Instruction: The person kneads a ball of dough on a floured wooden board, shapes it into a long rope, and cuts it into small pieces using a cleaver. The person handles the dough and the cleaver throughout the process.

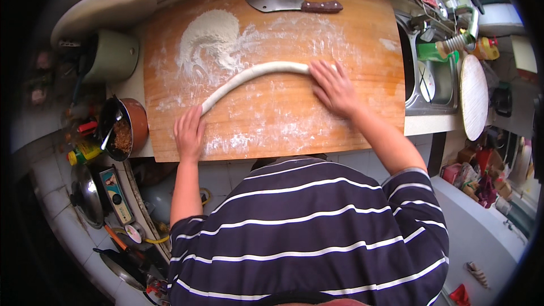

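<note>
A long rope of pale dough [272,67] lies in an arch across the floured wooden board [263,110]. My left hand [189,131] rests over its lower left end, fingers extended and covering the tip. At the other end, my right hand [333,87] lies palm down with the fingers slightly spread, and a bit of dough shows beyond them. Neither hand is curled around the rope. Beyond the dough, a mound of flour [214,32] sits at the board's upper left. A cleaver [293,2] with a brown riveted handle lies along the far edge.
Left of the board stand a green pot [112,55] and a reddish-brown pan [135,121] holding crumbly brown food and a spoon. A metal sink [444,83] adjoins the right side, with a round pale board [474,97] upright beyond it. Several bottles and lids crowd the left.
</note>
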`<state>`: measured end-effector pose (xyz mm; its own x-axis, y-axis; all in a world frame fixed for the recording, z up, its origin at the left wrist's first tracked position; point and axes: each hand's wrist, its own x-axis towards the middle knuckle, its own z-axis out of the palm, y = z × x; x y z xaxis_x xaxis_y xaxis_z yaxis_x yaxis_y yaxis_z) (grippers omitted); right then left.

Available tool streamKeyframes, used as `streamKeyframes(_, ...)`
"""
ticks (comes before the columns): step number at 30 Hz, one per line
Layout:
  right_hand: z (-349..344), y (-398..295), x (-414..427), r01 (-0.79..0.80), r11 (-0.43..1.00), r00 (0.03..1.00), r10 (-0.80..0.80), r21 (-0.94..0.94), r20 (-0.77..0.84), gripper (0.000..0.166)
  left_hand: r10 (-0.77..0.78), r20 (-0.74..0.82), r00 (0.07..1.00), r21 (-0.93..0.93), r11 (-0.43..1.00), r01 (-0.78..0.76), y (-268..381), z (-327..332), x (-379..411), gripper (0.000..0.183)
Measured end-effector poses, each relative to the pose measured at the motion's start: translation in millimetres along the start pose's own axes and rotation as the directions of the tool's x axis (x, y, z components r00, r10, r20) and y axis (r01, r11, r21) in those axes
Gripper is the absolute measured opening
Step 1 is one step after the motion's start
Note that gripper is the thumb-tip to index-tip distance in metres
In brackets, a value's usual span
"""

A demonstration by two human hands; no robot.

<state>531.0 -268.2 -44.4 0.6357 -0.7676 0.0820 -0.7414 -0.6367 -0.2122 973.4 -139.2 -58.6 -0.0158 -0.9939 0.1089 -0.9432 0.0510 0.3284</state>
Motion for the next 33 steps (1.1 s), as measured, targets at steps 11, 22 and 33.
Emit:
streamKeyframes(11,-27.8,50.5,100.0,-0.138,0.870,0.789,0.385,0.473,-0.479,0.024,-0.084,-0.244,0.966,-0.293,0.956,0.009,2.8,-2.3,17.0,0.026)
streamKeyframes(22,-0.1,49.3,172.9,-0.268,0.855,0.802,0.453,0.444,-0.389,0.051,-0.003,0.287,0.958,-0.890,0.369,0.268,194.2,22.4,131.9,0.054)
streamKeyframes(33,-30.0,55.1,117.0,-0.444,0.880,0.896,0.433,0.168,0.102,0.052,0.337,0.033,0.941,-0.354,0.884,-0.304,238.3,80.5,110.8,0.050)
